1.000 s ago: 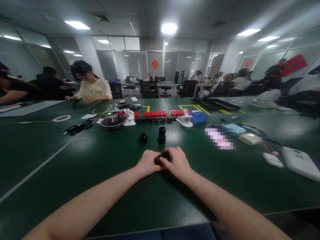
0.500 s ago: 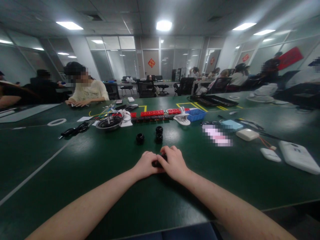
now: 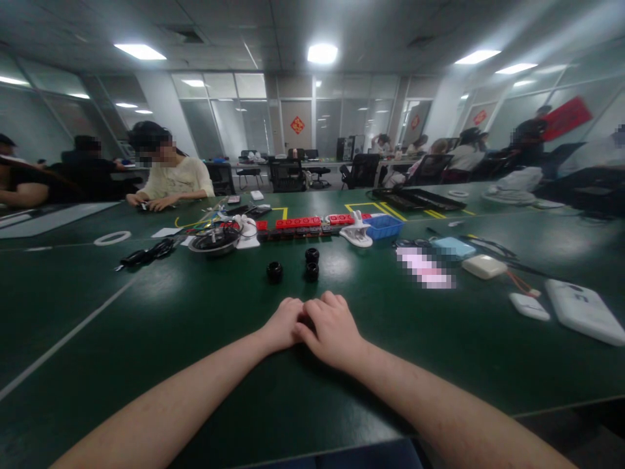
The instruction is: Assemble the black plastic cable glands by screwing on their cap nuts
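Close together just above the green tabletop (image 3: pixel 205 397), my left hand (image 3: pixel 283 324) and my right hand (image 3: pixel 332 329) meet, fingers curled round a small black part. Most of that part is now covered by the fingers, so its shape cannot be made out. Just beyond my hands stand three short, round black pieces with hollow tops: one black piece (image 3: pixel 274 272) on the left, a near-right black piece (image 3: pixel 312 272) and a far-right black piece (image 3: pixel 312 255) behind it.
Farther back lie red blocks (image 3: pixel 297 222), a white clip (image 3: pixel 357 233), a blue basket (image 3: pixel 385 228) and a bowl of cables (image 3: pixel 213 241). White power banks (image 3: pixel 583 306) lie to the right. Across the table sits a person (image 3: pixel 176 172) handling something small.
My right hand has shifted slightly left and turned over the black part, which showed between my hands before and is now almost hidden. The view has dipped very slightly.
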A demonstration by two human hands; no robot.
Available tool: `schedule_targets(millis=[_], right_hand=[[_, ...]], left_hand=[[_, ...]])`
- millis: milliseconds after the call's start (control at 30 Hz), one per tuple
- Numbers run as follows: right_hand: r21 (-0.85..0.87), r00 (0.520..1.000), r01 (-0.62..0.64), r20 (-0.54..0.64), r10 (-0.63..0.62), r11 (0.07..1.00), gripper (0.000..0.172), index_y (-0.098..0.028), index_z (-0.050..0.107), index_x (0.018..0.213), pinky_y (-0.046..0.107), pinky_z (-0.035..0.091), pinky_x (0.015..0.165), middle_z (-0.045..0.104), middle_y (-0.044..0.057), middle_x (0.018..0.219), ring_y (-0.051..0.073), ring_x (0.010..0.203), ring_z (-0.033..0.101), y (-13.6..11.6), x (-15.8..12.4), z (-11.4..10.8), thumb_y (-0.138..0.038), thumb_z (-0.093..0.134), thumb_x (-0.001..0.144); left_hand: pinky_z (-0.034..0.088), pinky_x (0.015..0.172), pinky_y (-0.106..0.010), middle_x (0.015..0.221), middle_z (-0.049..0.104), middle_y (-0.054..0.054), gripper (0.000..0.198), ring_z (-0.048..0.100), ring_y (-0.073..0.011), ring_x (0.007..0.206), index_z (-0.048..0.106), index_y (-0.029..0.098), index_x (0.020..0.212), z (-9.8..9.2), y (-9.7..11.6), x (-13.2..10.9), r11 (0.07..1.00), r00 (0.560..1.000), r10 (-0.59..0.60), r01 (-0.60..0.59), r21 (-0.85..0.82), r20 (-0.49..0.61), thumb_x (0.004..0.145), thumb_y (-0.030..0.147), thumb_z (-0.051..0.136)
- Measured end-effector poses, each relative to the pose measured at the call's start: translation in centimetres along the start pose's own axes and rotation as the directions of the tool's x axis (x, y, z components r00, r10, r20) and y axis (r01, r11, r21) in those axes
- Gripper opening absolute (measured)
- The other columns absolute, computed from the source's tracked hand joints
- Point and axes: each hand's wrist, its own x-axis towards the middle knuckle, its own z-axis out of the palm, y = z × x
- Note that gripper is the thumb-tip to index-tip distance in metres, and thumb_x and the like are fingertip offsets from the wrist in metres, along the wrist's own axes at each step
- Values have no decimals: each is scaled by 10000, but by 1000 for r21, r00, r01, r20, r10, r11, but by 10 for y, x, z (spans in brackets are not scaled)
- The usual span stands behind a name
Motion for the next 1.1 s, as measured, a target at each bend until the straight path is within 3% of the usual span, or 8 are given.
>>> schedule_targets(millis=[233, 533, 800, 1100], right_hand=[[20, 997, 60, 42, -61, 998, 169, -177, 513, 795, 316, 255, 669, 598, 38, 855, 181, 766, 410, -5, -4, -3, -345, 534, 785], [-8, 989, 138, 46, -138, 990, 165, -172, 524, 769, 319, 260, 672, 601, 51, 813, 188, 776, 421, -1, -7, -2, -331, 498, 801], [16, 995, 96, 35, -96, 995, 142, -167, 534, 813, 312, 262, 679, 610, 59, 807, 188, 777, 436, 2, -7, -1, -294, 471, 822], [21, 1000, -4, 14, 4, 1000, 114, -173, 521, 839, 299, 278, 673, 612, 37, 794, 181, 763, 449, 8, -6, -1, -281, 508, 806]], left_hand=[[357, 796, -324, 720, 582, -8, 83, 515, -180, 743, 568, 174, 657, 4, -4, 1, 996, 998, 64, -62, 63, -30, 714, 218, 528], [352, 780, -320, 692, 591, -1, 92, 523, -177, 733, 550, 182, 662, 1, 0, 0, 995, 997, 31, -24, 98, -66, 733, 209, 499], [362, 771, -335, 753, 626, -24, 42, 540, -202, 766, 572, 183, 685, 0, 1, 0, 995, 993, -45, 54, 85, -108, 686, 212, 543], [368, 706, -305, 688, 597, 0, 47, 528, -187, 701, 542, 184, 641, -5, 5, -1, 998, 993, -54, 58, 38, -105, 658, 227, 549]])
